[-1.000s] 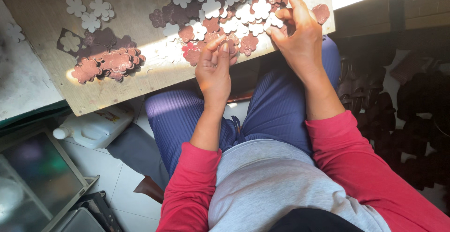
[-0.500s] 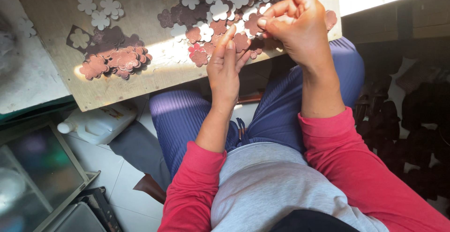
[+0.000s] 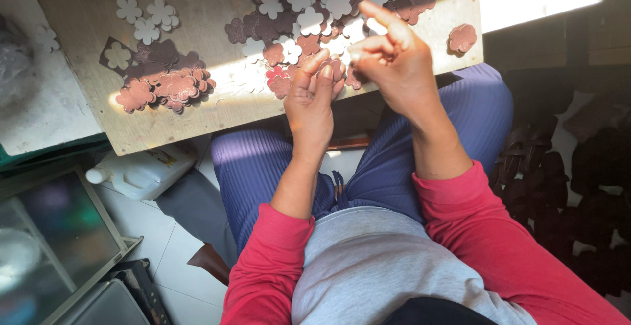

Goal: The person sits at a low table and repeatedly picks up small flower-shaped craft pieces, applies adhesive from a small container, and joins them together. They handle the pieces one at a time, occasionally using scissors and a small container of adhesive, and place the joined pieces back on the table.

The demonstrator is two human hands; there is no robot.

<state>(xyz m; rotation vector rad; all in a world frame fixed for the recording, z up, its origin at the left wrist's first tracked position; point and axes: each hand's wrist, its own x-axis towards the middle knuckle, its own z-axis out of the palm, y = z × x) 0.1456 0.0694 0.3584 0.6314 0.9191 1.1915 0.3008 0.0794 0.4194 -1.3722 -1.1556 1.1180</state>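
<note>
Sorting through flower-shaped cut-outs looked to be the step in hand: the left hand (image 3: pixel 310 98) lay flat, fingers together, on the near edge of the worktop (image 3: pixel 85 9), its fingertips resting on a reddish-brown flower piece (image 3: pixel 334 69) at the fringe of the big mixed heap (image 3: pixel 309 9). Nothing was clamped in it that could be seen. The right hand (image 3: pixel 394 62) was lifted just above the heap, thumb and forefinger drawn together as if pinching something thin; whether a piece sat between them could not be told from this angle. A separate brown stack (image 3: pixel 164 87) lay to the left on the worktop, with a few pale flowers (image 3: pixel 146 16) beyond it and one lone brown piece (image 3: pixel 462 37) near the right edge. Judging by this, the following move would call for a light fingertip pinch to peel a single thin piece from its neighbours without dragging the rest along.
</note>
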